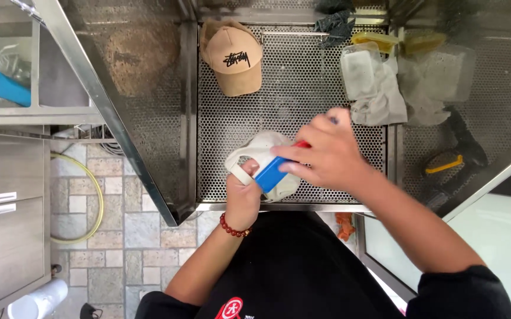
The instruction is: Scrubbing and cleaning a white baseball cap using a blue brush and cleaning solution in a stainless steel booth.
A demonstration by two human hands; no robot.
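At six o'clock on the perforated steel counter (302, 88), the left hand (242, 198) clenched a white plastic jug's handle (240, 165); the right hand (326, 155) gripped its blue-labelled body (270, 172), red cap (302, 144) still on.

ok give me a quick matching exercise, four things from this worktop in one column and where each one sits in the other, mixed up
Things:
1. jug
2. cap
3. bracelet
4. white cloth

Places:
A. on the left wrist
B. far right of the perforated tray
C. held between both hands
D. far left of the tray, lying alone

Pairs: 1-C, 2-D, 3-A, 4-B

The left hand grips the jug's handle; the right hand is on its blue and red top.
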